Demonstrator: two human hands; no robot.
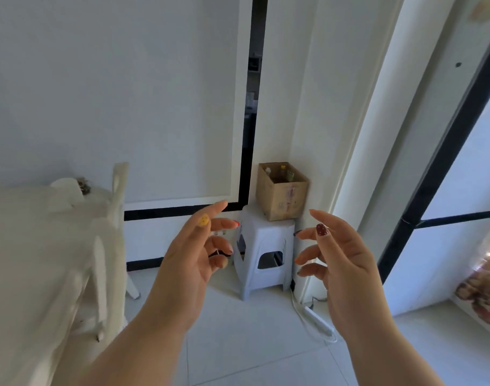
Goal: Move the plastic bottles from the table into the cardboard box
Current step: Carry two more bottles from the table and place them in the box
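A brown cardboard box [283,198] stands open on a pale plastic stool [263,254] in the corner. Inside it I see the tops of a few plastic bottles [283,173]. My left hand [195,257] and my right hand [338,254] are raised in front of the stool, palms facing each other, fingers relaxed and spread. Neither hand holds anything. Both hands are nearer to me than the box and do not touch it.
A white table [37,246] with a cloth fills the left side, a small dried object [83,185] at its far edge. A white power strip and cable [317,320] lie on the tiled floor right of the stool. A black-framed glass door [444,174] runs along the right.
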